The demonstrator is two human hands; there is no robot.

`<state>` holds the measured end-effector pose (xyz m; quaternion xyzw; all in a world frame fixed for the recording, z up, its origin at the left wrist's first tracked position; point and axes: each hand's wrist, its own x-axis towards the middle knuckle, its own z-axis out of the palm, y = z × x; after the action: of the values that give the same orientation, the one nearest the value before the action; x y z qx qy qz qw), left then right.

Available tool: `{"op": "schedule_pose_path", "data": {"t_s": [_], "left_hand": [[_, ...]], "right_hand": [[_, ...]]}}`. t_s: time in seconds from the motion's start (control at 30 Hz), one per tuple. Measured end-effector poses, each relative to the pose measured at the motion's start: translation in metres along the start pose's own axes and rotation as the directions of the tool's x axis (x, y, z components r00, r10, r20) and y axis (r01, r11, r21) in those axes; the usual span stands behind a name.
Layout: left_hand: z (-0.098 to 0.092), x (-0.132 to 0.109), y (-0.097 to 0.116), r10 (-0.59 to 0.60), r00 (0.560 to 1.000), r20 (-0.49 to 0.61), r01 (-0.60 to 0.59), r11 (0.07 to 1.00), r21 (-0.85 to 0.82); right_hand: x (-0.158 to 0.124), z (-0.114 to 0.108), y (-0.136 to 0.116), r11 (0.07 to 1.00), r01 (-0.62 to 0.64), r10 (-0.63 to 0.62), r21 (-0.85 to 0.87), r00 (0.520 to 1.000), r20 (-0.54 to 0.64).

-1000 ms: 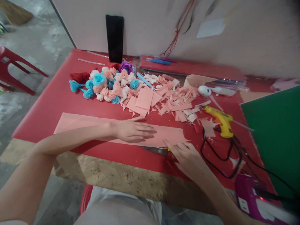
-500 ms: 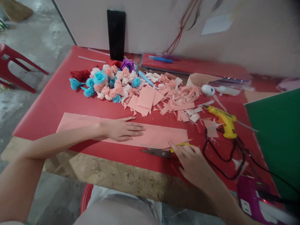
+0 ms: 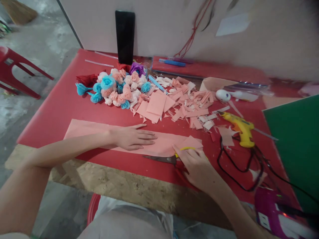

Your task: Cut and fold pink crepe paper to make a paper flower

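pink paper strip (image 3: 165,142): long axis left-right | left hand (image 3: 131,137): flat on its middle, fingers spread | right hand (image 3: 195,164): nearer its right end, grip holding scissors (image 3: 169,159), blades along its near edge

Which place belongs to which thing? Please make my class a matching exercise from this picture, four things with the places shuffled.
Things
1. Left hand
2. Black phone
3. Yellow glue gun
4. Scissors

Places
A. Upright against the pale panel
B. In the right hand
C. Spread flat on the long pink paper
D. Between the paper scraps and the green board

Pairs: 1-C, 2-A, 3-D, 4-B
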<state>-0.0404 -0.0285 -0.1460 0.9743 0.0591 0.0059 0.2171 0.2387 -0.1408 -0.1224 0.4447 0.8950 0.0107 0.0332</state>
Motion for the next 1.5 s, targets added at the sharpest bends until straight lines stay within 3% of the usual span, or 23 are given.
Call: {"op": "schedule_pose_path", "data": {"t_s": [0.3, 0.5, 0.73, 0.9, 1.5], "left_hand": [[0.000, 0.000, 0.000, -0.032, 0.999, 0.012, 0.033, 0.999, -0.036], [0.001, 0.000, 0.000, -0.018, 1.000, 0.004, 0.018, 1.000, -0.016], [0.004, 0.000, -0.001, -0.008, 1.000, -0.007, 0.008, 1.000, 0.009], [0.005, 0.000, -0.002, 0.002, 1.000, -0.028, -0.002, 1.000, 0.014], [0.005, 0.000, -0.001, 0.005, 0.999, -0.034, -0.004, 1.000, 0.028]], "right_hand": [[-0.006, 0.004, 0.006, 0.998, 0.032, -0.035, -0.050, 0.998, -0.054], [-0.011, 0.002, 0.006, 0.986, 0.126, -0.138, -0.108, 0.985, -0.106], [-0.016, -0.002, 0.002, 0.998, -0.007, 0.006, -0.062, 1.000, -0.004], [-0.013, -0.004, 0.001, 0.998, -0.045, 0.045, -0.032, 0.999, -0.006], [0.010, -0.001, -0.007, 0.998, 0.057, -0.059, -0.021, 0.994, -0.088]]}}
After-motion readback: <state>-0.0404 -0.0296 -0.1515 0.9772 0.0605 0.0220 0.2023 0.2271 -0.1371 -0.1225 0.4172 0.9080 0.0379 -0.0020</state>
